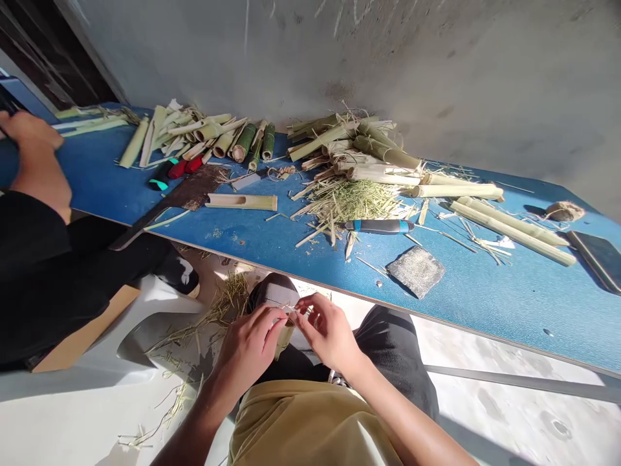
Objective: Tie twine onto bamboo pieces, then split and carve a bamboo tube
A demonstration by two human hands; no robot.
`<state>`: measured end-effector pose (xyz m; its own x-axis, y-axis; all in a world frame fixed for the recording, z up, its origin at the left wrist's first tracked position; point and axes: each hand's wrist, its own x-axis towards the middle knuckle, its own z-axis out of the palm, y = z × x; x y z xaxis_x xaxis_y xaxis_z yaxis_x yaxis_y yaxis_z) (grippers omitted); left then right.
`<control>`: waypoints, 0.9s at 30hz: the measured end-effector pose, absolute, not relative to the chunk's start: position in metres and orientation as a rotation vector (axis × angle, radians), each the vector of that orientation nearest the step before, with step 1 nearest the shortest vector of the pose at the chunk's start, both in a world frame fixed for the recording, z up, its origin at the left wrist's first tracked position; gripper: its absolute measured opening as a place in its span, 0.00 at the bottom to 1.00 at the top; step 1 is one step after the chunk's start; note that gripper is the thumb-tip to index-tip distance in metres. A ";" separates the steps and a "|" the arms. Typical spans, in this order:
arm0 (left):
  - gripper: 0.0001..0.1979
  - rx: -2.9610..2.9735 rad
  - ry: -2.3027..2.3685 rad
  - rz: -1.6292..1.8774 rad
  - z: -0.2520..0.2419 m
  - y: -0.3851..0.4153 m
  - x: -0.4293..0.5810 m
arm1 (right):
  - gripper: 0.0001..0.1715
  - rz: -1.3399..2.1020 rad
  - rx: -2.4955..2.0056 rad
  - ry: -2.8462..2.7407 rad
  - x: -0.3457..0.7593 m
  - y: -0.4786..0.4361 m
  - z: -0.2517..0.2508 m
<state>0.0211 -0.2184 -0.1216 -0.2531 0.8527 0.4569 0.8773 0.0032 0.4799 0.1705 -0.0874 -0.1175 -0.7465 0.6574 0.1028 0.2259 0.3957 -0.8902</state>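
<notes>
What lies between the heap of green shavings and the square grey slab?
A grey-and-blue handle lies between the shavings and slab, as the head view shows.

Both arms bare from the elbow area down. Left forearm (206,401) slanted up from lower left, right forearm (405,401) from lower right; the two converged low in front of the torso (310,427). Left hand (252,333) lay back upward, thumb and index finger drawn into a pinch. Right hand (332,330) faced it, slightly higher, index finger arched, thumb angled toward the left fingertips (281,315), remaining fingers loosely curled. Fingertips of both hands nearly met; exact contact too small to tell.
</notes>
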 end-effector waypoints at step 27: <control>0.07 -1.862 -2.190 -1.128 -0.127 -0.215 0.024 | 0.04 0.983 -0.678 -2.290 0.185 -0.102 -0.107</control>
<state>0.0237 -0.2146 -0.1272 -0.2716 0.8351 0.4783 0.8744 0.0065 0.4852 0.1847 -0.1020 -0.1070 -0.7204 0.6321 0.2855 0.2285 0.6050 -0.7627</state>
